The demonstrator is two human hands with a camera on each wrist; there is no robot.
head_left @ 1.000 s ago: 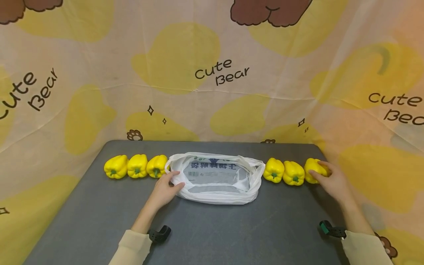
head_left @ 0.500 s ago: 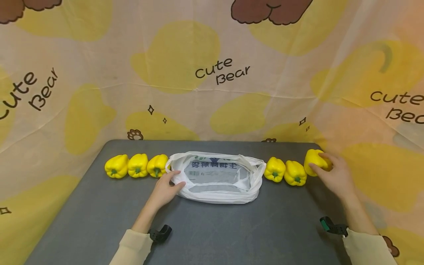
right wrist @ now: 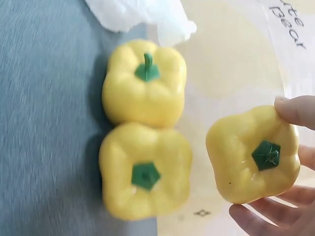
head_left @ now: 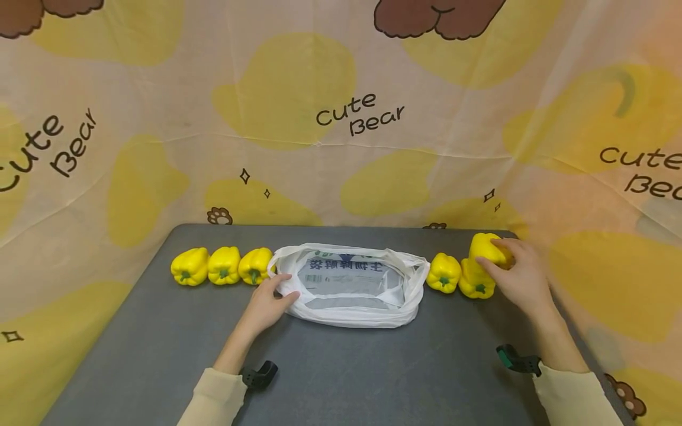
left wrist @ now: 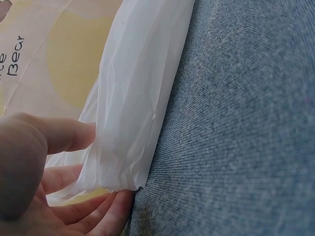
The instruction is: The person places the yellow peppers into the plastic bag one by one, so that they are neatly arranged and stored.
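Observation:
A white plastic bag (head_left: 351,318) lies with its mouth spread wide in the middle of the table, dark print showing inside. My left hand (head_left: 268,305) holds its left rim; in the left wrist view the thumb (left wrist: 74,135) and fingers lie about the white plastic. Raised above the right-hand row, a yellow bell pepper (head_left: 487,248) is gripped between the thumb and fingers of my right hand (head_left: 524,275). Its green stem faces the camera in the right wrist view. Just below it rests another yellow bell pepper (head_left: 476,287), partly covered, beside a further one (head_left: 443,273) near the bag.
Left of the bag stand three yellow bell peppers (head_left: 224,266) in a row, the nearest touching or close to its rim. The grey table (head_left: 373,367) ends at a printed cloth backdrop (head_left: 277,118) behind and on both sides.
My right hand has lifted the outermost right bell pepper off the table and carried it left, over its neighbour. The left hand stays at the bag's rim.

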